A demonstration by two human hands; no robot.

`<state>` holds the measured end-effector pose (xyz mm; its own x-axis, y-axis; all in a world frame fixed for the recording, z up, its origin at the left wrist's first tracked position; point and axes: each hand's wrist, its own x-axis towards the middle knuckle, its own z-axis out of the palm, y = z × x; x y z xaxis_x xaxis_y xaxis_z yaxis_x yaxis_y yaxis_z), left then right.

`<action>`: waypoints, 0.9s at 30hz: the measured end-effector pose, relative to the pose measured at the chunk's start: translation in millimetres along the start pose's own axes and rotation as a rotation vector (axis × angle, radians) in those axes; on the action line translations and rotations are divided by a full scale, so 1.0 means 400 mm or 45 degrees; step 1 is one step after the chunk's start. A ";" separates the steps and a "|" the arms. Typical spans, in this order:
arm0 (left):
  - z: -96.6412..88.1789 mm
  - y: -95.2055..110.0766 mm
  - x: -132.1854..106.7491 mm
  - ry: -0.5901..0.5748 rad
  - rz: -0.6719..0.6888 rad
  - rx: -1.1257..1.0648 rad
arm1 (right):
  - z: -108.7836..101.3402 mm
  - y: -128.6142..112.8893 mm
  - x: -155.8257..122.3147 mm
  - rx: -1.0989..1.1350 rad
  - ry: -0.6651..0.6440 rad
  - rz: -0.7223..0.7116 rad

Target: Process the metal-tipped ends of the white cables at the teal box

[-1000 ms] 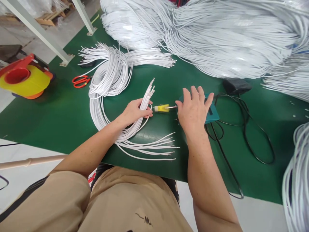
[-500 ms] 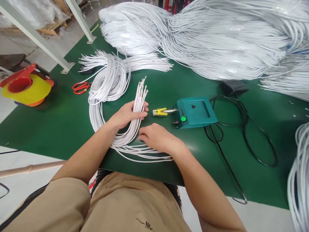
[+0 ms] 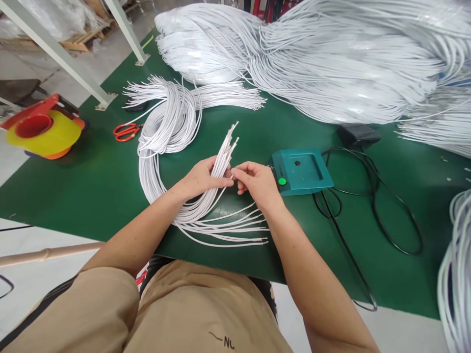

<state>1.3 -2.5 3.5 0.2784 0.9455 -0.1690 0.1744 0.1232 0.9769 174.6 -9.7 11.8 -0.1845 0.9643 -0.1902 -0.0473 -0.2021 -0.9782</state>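
Note:
My left hand [image 3: 203, 178] is closed around a bundle of white wires [image 3: 225, 148], whose stripped ends fan up and to the right above my fingers. My right hand [image 3: 257, 183] pinches one white wire end right beside my left thumb. The far ends of these wires [image 3: 235, 228] lie spread on the green table [image 3: 91, 181] below my hands. A teal box with a green button [image 3: 301, 171] sits just right of my right hand, which hides the yellow-handled tool.
A looped bunch of white wires [image 3: 165, 122] lies to the upper left, large heaps of white wires [image 3: 331, 63] across the back. Red scissors [image 3: 127, 131] and a yellow and orange tape dispenser [image 3: 44, 130] are at left. A black adapter [image 3: 358, 135] and cable [image 3: 371, 196] lie at right.
My right hand left the teal box, dipped to the loose wire ends near the table edge, then came up to the bundle and pinched a wire. My left hand kept hold of the bundle.

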 end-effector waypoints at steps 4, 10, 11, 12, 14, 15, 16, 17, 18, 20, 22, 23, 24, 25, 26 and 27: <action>0.007 0.003 0.001 0.057 0.021 -0.006 | 0.002 0.005 0.002 0.160 0.037 0.041; 0.028 0.014 -0.004 0.131 0.051 -0.178 | 0.009 0.000 0.001 0.469 -0.004 0.162; 0.030 0.014 -0.005 0.143 0.060 -0.194 | 0.011 -0.001 0.000 0.502 -0.005 0.179; 0.031 0.014 -0.005 0.154 0.072 -0.203 | 0.012 -0.003 -0.001 0.526 0.000 0.190; 0.033 0.012 -0.006 0.166 0.094 -0.202 | 0.014 -0.007 -0.003 0.556 -0.004 0.207; 0.033 0.011 -0.007 0.165 0.103 -0.195 | 0.014 -0.009 -0.003 0.556 -0.023 0.219; 0.034 0.011 -0.007 0.160 0.110 -0.188 | 0.012 -0.011 -0.004 0.547 -0.044 0.229; 0.035 0.010 -0.008 0.148 0.115 -0.184 | 0.009 -0.013 -0.004 0.534 -0.063 0.234; 0.036 0.010 -0.009 0.131 0.116 -0.186 | 0.006 -0.015 -0.005 0.522 -0.079 0.233; 0.039 0.012 -0.012 0.084 0.113 -0.196 | -0.001 -0.017 -0.005 0.503 -0.116 0.210; 0.043 0.014 -0.014 0.041 0.108 -0.209 | -0.005 -0.018 -0.005 0.478 -0.163 0.189; 0.044 0.015 -0.015 0.028 0.108 -0.215 | -0.007 -0.018 -0.005 0.463 -0.190 0.193; 0.044 0.016 -0.016 0.022 0.111 -0.218 | -0.008 -0.018 -0.005 0.456 -0.207 0.206; 0.044 0.016 -0.016 0.023 0.116 -0.219 | -0.008 -0.018 -0.004 0.464 -0.216 0.227; 0.043 0.016 -0.016 0.027 0.124 -0.221 | -0.008 -0.018 -0.004 0.488 -0.222 0.254; 0.042 0.016 -0.016 0.031 0.132 -0.224 | -0.008 -0.018 -0.004 0.524 -0.232 0.281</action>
<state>16.6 -12.9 8.6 0.2633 0.9625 -0.0649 -0.0222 0.0732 0.9971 178.6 -9.4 18.8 -0.4001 0.8529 -0.3355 -0.3644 -0.4839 -0.7956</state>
